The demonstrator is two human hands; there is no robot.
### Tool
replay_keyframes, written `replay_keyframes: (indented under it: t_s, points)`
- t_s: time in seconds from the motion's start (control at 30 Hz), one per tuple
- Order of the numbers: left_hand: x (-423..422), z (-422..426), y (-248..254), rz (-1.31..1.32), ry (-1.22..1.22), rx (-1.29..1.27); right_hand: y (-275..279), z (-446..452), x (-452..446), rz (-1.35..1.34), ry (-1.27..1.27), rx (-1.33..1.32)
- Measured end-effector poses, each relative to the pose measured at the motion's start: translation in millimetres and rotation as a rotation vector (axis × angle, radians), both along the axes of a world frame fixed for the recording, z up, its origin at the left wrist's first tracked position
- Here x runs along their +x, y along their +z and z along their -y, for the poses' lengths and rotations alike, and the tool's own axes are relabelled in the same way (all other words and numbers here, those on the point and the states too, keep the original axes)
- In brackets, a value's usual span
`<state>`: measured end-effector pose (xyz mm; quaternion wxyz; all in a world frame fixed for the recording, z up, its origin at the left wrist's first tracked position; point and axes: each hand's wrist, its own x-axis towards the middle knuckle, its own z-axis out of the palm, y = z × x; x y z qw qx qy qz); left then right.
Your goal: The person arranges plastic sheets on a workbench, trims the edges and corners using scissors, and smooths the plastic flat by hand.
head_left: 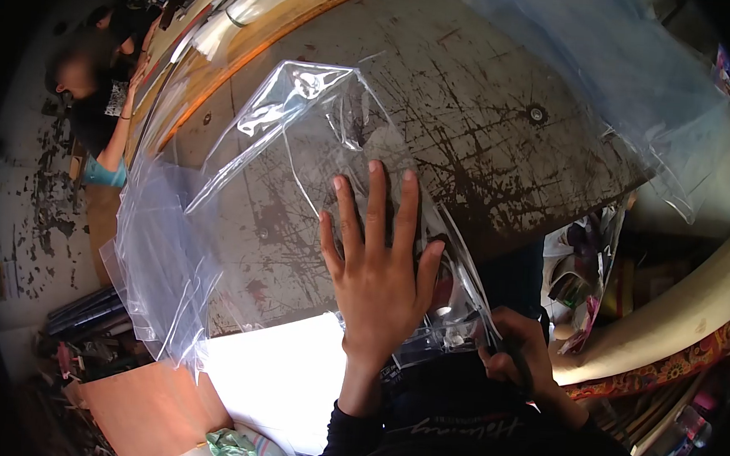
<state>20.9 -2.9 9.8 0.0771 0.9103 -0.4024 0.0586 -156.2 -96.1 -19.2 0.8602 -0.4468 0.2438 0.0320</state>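
Observation:
Clear plastic sheeting (306, 91) lies on the scratched grey tabletop (489, 110), its far corner folded and shiny. My left hand (375, 266) presses flat on the sheeting with its fingers spread. At the table's near right edge, my right hand (516, 354) is closed round the dark handles of scissors (517, 363). The blades point up and to the left, at the edge of the plastic. Whether they are parted is hard to tell.
Stacked clear sheets (167, 258) hang over the left edge. More bluish plastic (641, 86) drapes at the upper right. Two people (93, 103) are at the upper left. A cream roll (660, 321), patterned fabric and bags stand at the right; an orange-brown board (153, 411) lies at lower left.

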Motion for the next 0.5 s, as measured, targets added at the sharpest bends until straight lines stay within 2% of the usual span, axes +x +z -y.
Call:
replay_keyframes:
  t_s: [0.23, 0.5]
  points:
    - [-8.5, -4.7, -0.3, -0.036, 0.01, -0.014, 1.8, -3.5, 10.5, 0.056, -0.016, -0.122]
    - [-10.3, -6.9, -1.5, -0.059, 0.003, -0.013, 2.4, 4.6, 15.3, 0.058, 0.058, -0.099]
